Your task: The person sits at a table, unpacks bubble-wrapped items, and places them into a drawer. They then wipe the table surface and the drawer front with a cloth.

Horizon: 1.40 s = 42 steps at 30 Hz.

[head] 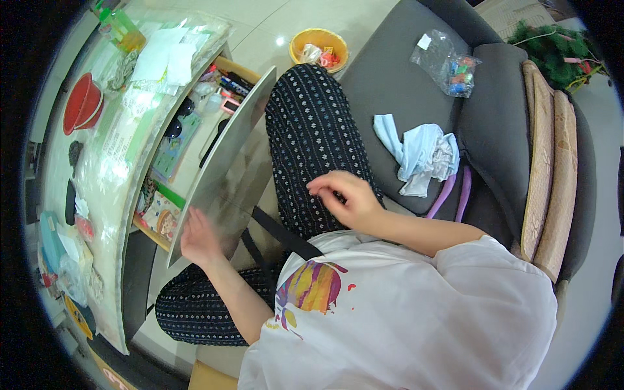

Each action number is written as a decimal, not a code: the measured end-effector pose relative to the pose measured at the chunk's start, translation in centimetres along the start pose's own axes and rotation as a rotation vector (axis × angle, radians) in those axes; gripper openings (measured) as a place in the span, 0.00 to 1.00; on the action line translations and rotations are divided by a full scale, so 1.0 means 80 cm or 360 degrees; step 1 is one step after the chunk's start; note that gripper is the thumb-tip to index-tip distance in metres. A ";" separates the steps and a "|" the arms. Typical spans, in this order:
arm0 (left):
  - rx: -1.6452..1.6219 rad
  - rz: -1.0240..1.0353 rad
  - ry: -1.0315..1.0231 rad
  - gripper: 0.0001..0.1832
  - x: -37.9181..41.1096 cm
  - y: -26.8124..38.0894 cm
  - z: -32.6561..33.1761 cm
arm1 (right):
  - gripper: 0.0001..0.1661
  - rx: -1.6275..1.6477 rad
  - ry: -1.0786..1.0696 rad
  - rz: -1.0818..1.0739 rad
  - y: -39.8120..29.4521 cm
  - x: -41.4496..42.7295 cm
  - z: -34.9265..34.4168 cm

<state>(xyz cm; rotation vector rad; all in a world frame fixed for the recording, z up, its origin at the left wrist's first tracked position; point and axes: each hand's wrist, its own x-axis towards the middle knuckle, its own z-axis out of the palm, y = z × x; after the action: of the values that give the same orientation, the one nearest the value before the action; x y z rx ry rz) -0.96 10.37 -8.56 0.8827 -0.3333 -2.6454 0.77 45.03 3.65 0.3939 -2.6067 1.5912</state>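
Observation:
My left hand (199,238), a little blurred, is at the near end of the pulled-out drawer's front panel (229,161). Its fingers are extended and hold nothing I can see; whether they touch the panel, I cannot tell. Over my thigh in dark patterned trousers (312,131) hovers my right hand (348,200), fingers loosely bent, with nothing visible in it. Inside the drawer lie several pens (236,84), dark sunglasses (174,127), a small pink-and-white item (230,105), a green strip-like object (170,196) and a pouch with a cartoon print (163,214).
The plastic-covered table (114,195) bears a red bucket (84,105), a green bottle (122,31) and papers (158,58). A yellow bin (319,41) stands on the floor. On the grey sofa (390,73) are light-blue cloth (424,151) and a clear plastic bag (446,63).

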 end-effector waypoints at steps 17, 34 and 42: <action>0.0157 0.0529 0.0379 0.44 -0.028 0.012 0.007 | 0.15 -0.0330 -0.0082 -0.0528 -0.020 0.037 0.031; 0.3469 0.0664 0.0426 0.37 -0.036 -0.016 0.016 | 0.20 -0.0711 0.0151 -0.0433 0.029 0.019 -0.039; 0.3805 0.0542 0.0413 0.29 -0.060 -0.017 0.030 | 0.27 -0.1381 0.0466 0.0259 0.150 -0.075 -0.185</action>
<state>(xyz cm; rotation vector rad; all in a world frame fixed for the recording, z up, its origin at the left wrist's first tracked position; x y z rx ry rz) 0.86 13.72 -4.52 1.1327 -3.0837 -0.5465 2.38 64.37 -0.97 -0.1090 -2.7936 0.3659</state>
